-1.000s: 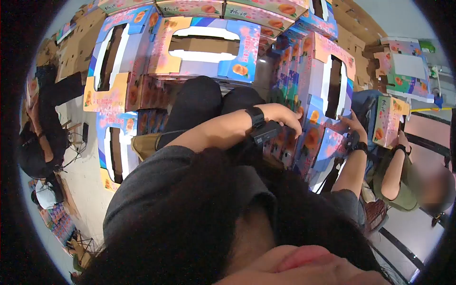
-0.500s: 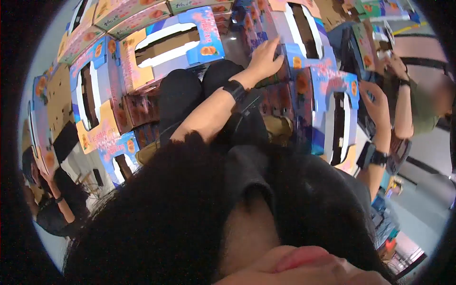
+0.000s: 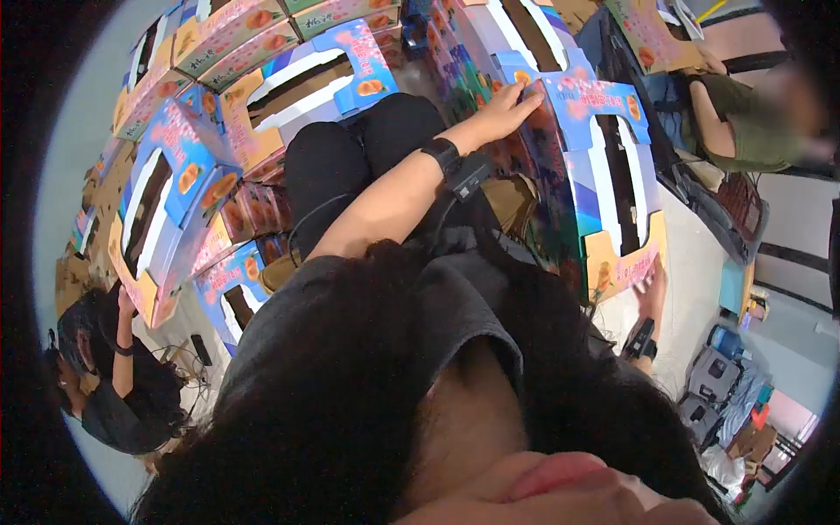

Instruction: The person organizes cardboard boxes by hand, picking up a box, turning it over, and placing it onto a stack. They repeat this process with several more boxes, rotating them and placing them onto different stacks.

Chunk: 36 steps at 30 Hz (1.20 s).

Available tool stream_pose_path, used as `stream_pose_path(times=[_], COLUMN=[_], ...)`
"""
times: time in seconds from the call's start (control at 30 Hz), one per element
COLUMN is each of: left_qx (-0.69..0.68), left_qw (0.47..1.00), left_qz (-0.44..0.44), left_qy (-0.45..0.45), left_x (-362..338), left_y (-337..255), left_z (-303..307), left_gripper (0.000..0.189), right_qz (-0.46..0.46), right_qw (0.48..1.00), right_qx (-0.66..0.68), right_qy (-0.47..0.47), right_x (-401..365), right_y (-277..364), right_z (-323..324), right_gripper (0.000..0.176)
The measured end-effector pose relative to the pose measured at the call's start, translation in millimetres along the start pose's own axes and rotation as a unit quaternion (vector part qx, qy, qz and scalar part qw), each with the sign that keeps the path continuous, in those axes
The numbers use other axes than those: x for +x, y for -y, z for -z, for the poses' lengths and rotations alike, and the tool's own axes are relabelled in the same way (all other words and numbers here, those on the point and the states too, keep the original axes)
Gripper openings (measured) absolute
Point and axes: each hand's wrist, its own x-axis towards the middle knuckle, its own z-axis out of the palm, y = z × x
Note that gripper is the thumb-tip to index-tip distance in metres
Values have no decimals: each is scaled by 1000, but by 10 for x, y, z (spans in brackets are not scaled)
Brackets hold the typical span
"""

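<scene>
A peach-printed cardboard box (image 3: 577, 175) with a long cut-out in its top is on my right, held between my two hands. My left hand (image 3: 499, 115) reaches across my lap, with its fingers and thumb on the box's far left corner. My right hand (image 3: 649, 289) is against the tan near end, its fingers partly hidden by the box edge. Just beyond the left hand is another printed box (image 3: 535, 39) with a similar opening. Black bands are on both wrists, and my dark-trousered knees (image 3: 363, 140) are between the boxes.
Printed boxes (image 3: 297, 87) are stacked ahead. At left, a co-worker's hand (image 3: 127, 302) touches a tilted box (image 3: 166, 210). Another person in a green top (image 3: 761, 122) is at far right by a carton (image 3: 652, 35). Bags (image 3: 713, 376) lie at lower right.
The box at my right has shifted forward and slightly left. My right hand has come from its outer side to its near end. The left co-worker's box has tilted.
</scene>
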Motion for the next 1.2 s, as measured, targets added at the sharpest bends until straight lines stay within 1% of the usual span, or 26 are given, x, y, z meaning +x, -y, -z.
stream_pose_path(times=[0.03,0.07,0.17,0.2,0.3,0.33,0.4,0.5,0.63,0.73,0.83,0.97,1.03,1.1,1.13,1.2], left_qx=[11,23,54,40,83,78,88,89,93,70,29,-61,-90,-157,-191,-304], left_qw=[1000,999,998,999,994,994,994,993,993,995,999,998,995,987,981,952], left_qz=[-4,35,8,11,-68,-68,-69,-72,-66,-69,-19,-17,-21,-18,-17,26], left_qy=[4,5,9,9,-20,-29,-21,-17,-13,-17,9,-14,-38,-27,-21,-3], left_x=[-6,-66,-167,-196,-343,-376,-426,-480,-463,-469,-497,-502,-424,-353,-336,-320], left_y=[-87,-168,-120,-140,-107,-111,-150,-227,-165,-96,-189,-179,-90,-94,-172,-428], left_z=[55,56,41,39,10,-4,29,88,112,84,151,214,202,267,331,513], left_gripper=[64,70,78,86,96,102,102,103,102,101,99,94,90,87,86,86], right_qz=[-33,-25,14,9,17,26,43,65,69,72,79,105,113,117,132,147], right_qw=[994,952,936,935,928,931,935,933,937,936,933,926,923,924,921,923], right_qx=[91,225,275,289,302,302,303,301,289,297,302,313,320,319,315,288], right_qy=[52,205,218,207,216,205,181,185,182,177,181,182,180,177,188,210], right_x=[74,159,200,196,154,138,120,231,249,273,181,18,-46,-137,-219,-146], right_y=[-130,-227,-285,-278,-236,-228,-223,-286,-275,-272,-197,-69,121,364,543,759], right_z=[-33,-59,-187,-224,-261,-276,-304,-281,-265,-252,-296,-319,-360,-379,-441,-490], right_gripper=[72,65,62,63,64,63,63,63,62,61,62,61,61,60,59,58])
